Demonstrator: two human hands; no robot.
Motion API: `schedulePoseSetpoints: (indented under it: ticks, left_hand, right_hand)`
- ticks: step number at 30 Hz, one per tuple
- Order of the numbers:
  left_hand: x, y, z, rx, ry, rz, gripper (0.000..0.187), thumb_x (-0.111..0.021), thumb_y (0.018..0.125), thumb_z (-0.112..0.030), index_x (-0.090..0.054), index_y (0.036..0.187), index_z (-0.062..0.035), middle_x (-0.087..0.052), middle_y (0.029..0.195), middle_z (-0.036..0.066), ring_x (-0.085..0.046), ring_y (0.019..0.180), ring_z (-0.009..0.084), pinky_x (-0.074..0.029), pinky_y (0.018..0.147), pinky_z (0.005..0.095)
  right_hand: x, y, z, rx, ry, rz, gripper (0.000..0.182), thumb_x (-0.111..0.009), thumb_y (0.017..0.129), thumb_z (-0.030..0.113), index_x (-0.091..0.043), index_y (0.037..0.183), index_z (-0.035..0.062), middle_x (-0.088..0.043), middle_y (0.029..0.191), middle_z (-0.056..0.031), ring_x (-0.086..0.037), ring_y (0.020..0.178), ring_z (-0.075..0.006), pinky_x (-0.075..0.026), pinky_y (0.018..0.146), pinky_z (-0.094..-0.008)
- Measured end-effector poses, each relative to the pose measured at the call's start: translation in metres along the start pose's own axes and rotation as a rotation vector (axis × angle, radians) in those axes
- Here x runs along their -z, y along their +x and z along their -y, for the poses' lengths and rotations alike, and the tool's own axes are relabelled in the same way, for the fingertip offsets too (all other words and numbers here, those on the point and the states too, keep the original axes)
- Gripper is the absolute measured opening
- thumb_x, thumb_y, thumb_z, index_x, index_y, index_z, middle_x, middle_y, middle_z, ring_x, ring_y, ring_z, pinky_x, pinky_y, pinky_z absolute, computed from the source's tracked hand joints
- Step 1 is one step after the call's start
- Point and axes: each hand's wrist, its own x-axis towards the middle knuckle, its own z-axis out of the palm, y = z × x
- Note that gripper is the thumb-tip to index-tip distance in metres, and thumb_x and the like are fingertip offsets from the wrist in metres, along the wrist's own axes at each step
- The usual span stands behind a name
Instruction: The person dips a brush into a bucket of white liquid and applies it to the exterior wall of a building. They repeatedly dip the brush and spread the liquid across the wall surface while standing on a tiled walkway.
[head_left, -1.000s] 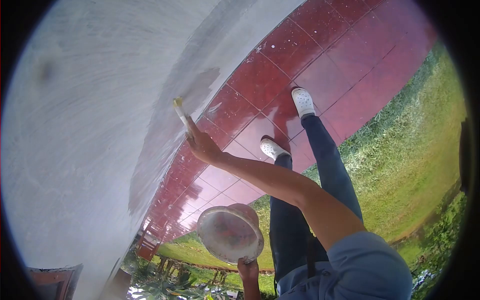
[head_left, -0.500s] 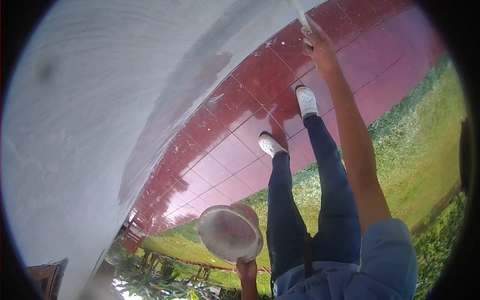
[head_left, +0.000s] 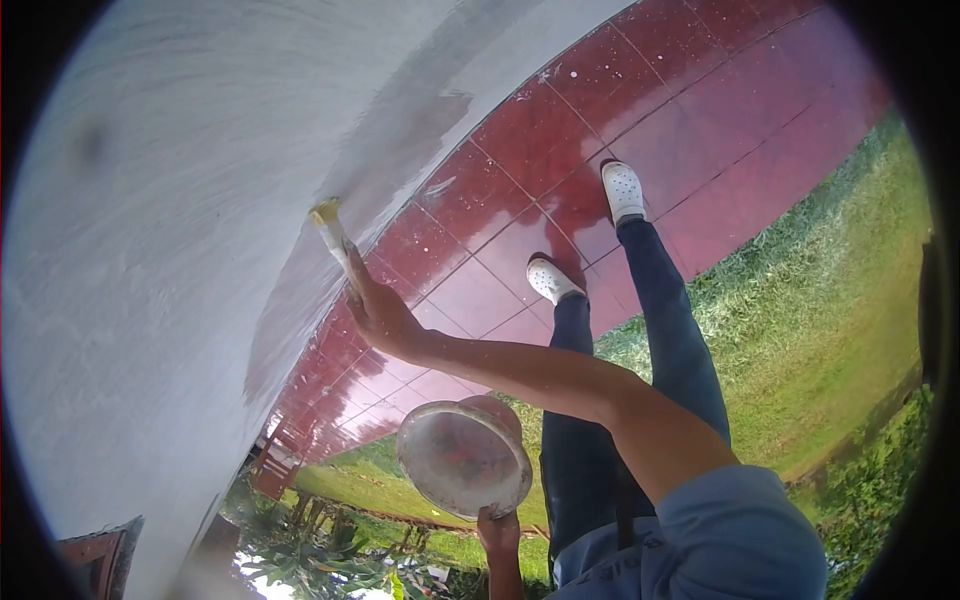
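My right hand grips the handle of a paint brush, whose yellowish bristles are at the surface of the white wall. A darker, wet-looking band runs along the wall's lower part. Down at the bottom centre, my left hand holds the rim of a round bucket, its open mouth facing the camera. The inside of the bucket is smeared whitish; how much it holds is hard to tell.
Red floor tiles with white spots run along the wall's foot. My feet in white clogs stand on them. Grass borders the tiles, plants grow at the bottom, and a brown frame shows at the lower left.
My right hand has swung the brush from the top right, over the tiles, left and down to the middle of the wall's darker band. The bucket has hardly moved.
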Motion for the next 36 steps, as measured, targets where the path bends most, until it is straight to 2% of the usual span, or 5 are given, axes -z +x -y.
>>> schedulePoseSetpoints:
  ticks: [4,8,19,27,36]
  left_hand:
    - [0.026,0.015,0.005,-0.007,-0.035,0.029,0.063,-0.047,0.076,0.003,-0.034,0.138,0.0048,-0.042,0.141,0.020,-0.039,0.133,0.0317,-0.028,0.117,0.0427]
    - [0.041,0.026,0.008,0.036,-0.089,-0.007,0.065,-0.048,0.075,0.004,-0.034,0.139,0.0035,-0.043,0.141,0.020,-0.040,0.133,0.0311,-0.029,0.117,0.0413]
    - [0.081,0.066,-0.001,0.026,-0.092,0.052,0.061,-0.047,0.078,0.003,-0.035,0.139,0.0047,-0.041,0.142,0.019,-0.037,0.134,0.0317,-0.029,0.115,0.0424]
    - [0.112,0.089,-0.014,0.041,-0.193,0.011,0.061,-0.045,0.078,0.003,-0.035,0.138,0.0055,-0.041,0.143,0.021,-0.038,0.134,0.0312,-0.029,0.118,0.0414]
    - [0.137,0.096,-0.001,0.043,-0.184,-0.037,0.064,-0.047,0.076,0.003,-0.035,0.139,0.0042,-0.042,0.142,0.020,-0.039,0.134,0.0313,-0.029,0.117,0.0417]
  right_hand:
    - [-0.010,-0.022,-0.036,-0.377,0.445,0.563,0.052,-0.047,0.096,0.013,-0.030,0.143,-0.0002,-0.056,0.072,-0.0074,-0.056,0.059,-0.0165,-0.044,0.052,-0.0325]
    - [0.044,-0.010,-0.073,-0.635,0.443,0.367,0.023,-0.045,0.093,0.013,-0.049,0.113,0.0021,-0.059,0.078,-0.0076,-0.042,0.049,-0.0074,-0.033,0.043,-0.0244]
    - [0.049,0.022,-0.035,-0.276,0.511,-0.066,0.022,-0.043,0.098,0.014,-0.049,0.116,0.0024,-0.053,0.076,-0.0032,-0.041,0.052,-0.0050,-0.033,0.044,-0.0224]
    - [0.015,0.027,-0.060,0.349,-0.031,-0.058,0.015,-0.046,0.097,0.012,-0.048,0.109,0.0023,-0.055,0.066,-0.0117,-0.057,0.058,-0.0253,-0.043,0.055,-0.0368]
    - [0.129,0.131,-0.292,-0.348,-0.561,-0.209,0.031,-0.041,0.098,0.027,-0.060,0.097,0.0023,-0.065,0.092,-0.0250,-0.061,0.088,-0.0473,-0.048,0.076,-0.0547]
